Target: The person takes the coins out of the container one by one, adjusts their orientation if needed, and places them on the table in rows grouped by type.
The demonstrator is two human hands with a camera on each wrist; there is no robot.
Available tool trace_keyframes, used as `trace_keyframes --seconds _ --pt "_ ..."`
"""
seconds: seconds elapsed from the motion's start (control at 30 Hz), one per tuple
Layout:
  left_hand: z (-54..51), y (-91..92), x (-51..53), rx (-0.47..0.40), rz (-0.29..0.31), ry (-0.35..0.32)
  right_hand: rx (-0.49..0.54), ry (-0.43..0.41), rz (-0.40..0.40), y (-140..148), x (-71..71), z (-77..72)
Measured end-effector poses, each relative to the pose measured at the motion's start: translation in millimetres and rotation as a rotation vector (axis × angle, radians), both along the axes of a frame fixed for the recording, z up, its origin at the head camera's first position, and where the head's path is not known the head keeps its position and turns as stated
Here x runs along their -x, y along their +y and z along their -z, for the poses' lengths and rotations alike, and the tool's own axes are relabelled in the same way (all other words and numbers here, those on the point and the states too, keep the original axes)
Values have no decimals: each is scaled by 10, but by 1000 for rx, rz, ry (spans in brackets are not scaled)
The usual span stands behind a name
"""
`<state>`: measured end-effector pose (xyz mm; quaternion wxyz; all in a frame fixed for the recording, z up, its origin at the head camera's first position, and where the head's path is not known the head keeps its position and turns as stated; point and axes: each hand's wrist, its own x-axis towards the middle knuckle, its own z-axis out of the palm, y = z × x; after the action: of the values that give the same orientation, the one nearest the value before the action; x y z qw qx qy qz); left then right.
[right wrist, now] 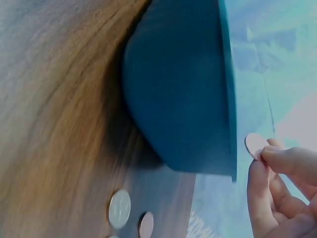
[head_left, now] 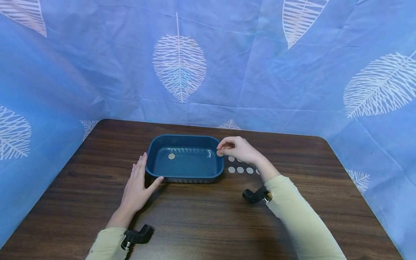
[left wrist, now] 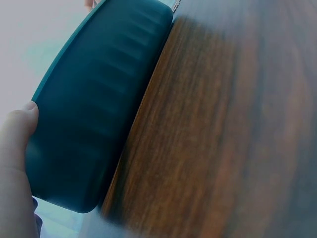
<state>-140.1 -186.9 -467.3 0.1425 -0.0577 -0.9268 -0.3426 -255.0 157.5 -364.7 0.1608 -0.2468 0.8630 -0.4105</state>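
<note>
A blue rectangular tray [head_left: 185, 177] stands on the table, and one coin [head_left: 171, 156] lies on its floor toward the left. My right hand [head_left: 238, 148] pinches another coin [right wrist: 255, 145] between thumb and fingertips, just above the tray's right rim. At the tray's near left corner, my left hand [head_left: 138, 187] rests with straight fingers along the left side and the thumb against the front wall. In the left wrist view the thumb [left wrist: 17, 129] touches the tray's wall [left wrist: 99, 94].
Right of the tray, several coins [head_left: 240, 169] lie in two rows, partly hidden by my right hand and forearm. The dark wooden table [head_left: 201, 224] ends at a blue leaf-patterned cloth [head_left: 227, 72] behind. Both wrists wear black straps with small devices [head_left: 139, 235].
</note>
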Motion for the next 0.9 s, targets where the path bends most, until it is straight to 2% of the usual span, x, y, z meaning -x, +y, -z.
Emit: trace_keyframes --seconds 0.27,0.5,0.7,0.9 --pt "9 7 16 2 0 0 -20 17 56 342 -23 27" --pt "21 1 9 -4 -2 -3 16 -86 130 639 -53 93" --pt "32 7 5 -5 -3 -9 15 -110 167 880 -81 212" --pt "36 4 2 -6 -6 -9 10 -93 232 1109 -95 326"
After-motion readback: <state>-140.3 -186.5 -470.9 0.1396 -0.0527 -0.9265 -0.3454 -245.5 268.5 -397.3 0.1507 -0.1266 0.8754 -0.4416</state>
